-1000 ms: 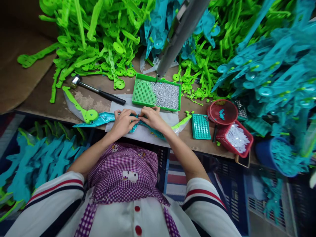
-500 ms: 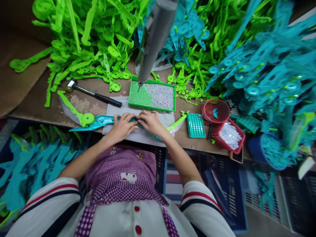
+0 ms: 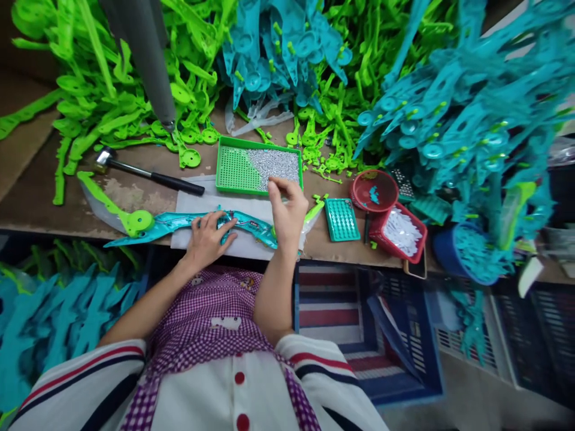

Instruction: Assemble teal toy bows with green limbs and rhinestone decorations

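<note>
A long teal plastic shell [image 3: 175,222] lies across the bench's front, its inside facing up, with wires and small parts in its middle. At its left end sits a bright green round-hubbed arm [image 3: 137,221]; another green piece [image 3: 315,206] shows at its right end. My left hand [image 3: 209,236] grips the shell near its middle, fingers bent over it. Raised above the shell's right part, my right hand [image 3: 288,206] has its fingers curled and thumb close to the index finger, near the front edge of a green tray [image 3: 233,169] of small silvery screws. What lies in those fingers is too small to tell.
A hammer [image 3: 153,175] lies left of the tray. An electric screwdriver [image 3: 157,78] hangs over the back left. Green and teal parts [image 3: 449,137] are heaped behind. To the right stand a teal tray [image 3: 342,220], red baskets [image 3: 375,190] and a blue tub [image 3: 449,251].
My right hand has lifted off the shell and moved up to the screw tray's edge. My left hand stays on the shell. The view has shifted, and the screwdriver now hangs further left.
</note>
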A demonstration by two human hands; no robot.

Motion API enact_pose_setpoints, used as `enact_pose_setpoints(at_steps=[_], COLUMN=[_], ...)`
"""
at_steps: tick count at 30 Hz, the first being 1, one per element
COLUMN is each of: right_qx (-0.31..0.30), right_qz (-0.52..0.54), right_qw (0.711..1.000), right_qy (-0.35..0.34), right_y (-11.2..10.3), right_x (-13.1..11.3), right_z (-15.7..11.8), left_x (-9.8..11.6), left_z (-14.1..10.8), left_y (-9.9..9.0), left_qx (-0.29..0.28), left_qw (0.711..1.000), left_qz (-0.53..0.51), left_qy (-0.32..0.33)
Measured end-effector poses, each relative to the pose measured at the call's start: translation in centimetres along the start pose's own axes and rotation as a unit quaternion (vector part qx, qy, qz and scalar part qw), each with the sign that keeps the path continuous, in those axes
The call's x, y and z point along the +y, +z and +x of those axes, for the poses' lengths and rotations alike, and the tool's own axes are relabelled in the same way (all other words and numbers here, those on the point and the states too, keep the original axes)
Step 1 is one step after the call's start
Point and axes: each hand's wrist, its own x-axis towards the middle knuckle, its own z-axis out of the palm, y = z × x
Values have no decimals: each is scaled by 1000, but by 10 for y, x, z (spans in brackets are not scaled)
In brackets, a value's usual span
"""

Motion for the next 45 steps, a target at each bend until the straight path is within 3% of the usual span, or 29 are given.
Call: enact_pose_setpoints(at_steps=[3, 6, 11, 17, 22, 32, 35, 45], right_qx=[2, -36, -149, -209, -212, -247, -257, -196], right_qz=[39, 36, -89, -223, -228, -196, -200, -186], right_qw=[999, 999, 985, 950, 947, 949, 945, 963], right_qy=[-33, -10, -12, -63, -83, 12, 9, 19], right_y=[1, -9, -28, -27, -20, -9, -10, -5], right_x=[-10, 3, 41, 51, 47, 42, 40, 44], right_z=[12, 3, -29, -40, -47, -40, -37, -49], left_x=[1, 2, 2, 4, 4, 4, 4, 4], left_z=[0, 0, 0, 0, 0, 0, 0, 0], left_y=[-2, -3, -2, -1, -1, -1, -2, -1], left_qx=[6, 13, 21, 40, 38, 38, 32, 41], left_qw=[1000, 1000, 1000, 999, 999, 999, 999, 999], left_qz=[8, 16, 17, 25, 19, 14, 7, 22], left_qy=[-1, 0, 9, -2, -4, -9, -16, 0])
